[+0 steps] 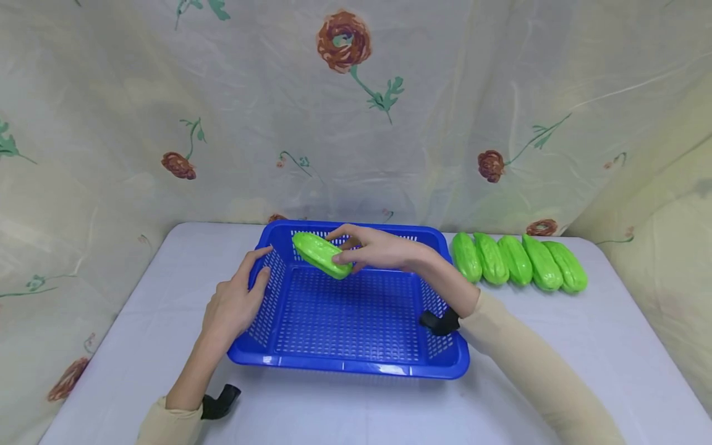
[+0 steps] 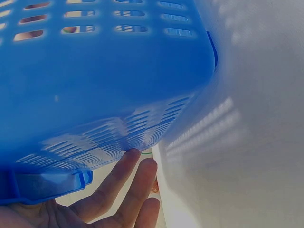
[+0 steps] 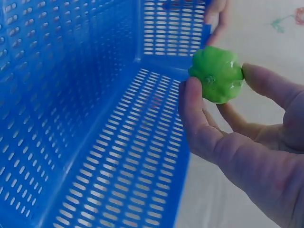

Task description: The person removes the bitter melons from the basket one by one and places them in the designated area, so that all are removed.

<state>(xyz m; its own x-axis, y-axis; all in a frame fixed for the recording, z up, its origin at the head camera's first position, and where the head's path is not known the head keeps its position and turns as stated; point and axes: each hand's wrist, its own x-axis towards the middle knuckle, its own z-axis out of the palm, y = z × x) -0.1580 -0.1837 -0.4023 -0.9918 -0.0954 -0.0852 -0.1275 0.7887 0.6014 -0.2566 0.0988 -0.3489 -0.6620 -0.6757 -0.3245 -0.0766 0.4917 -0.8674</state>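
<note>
My right hand (image 1: 378,247) pinches a bright green ridged gourd (image 1: 319,253) between thumb and fingers, above the blue plastic basket (image 1: 347,366). The gourd slants in the head view, its far end toward the basket's back left corner. In the right wrist view the lobed end of the gourd (image 3: 217,76) faces the camera. My left hand (image 1: 236,300) holds the basket's left rim, thumb on the inner side. The left wrist view shows its fingers (image 2: 137,190) spread along the outside, under the rim.
Several more green gourds (image 1: 517,261) lie side by side in a row on the white table (image 1: 606,346), right of the basket. A flowered curtain (image 1: 423,111) hangs behind and at both sides. A black wrist mount (image 1: 442,322) on the right arm overlaps the basket's right side.
</note>
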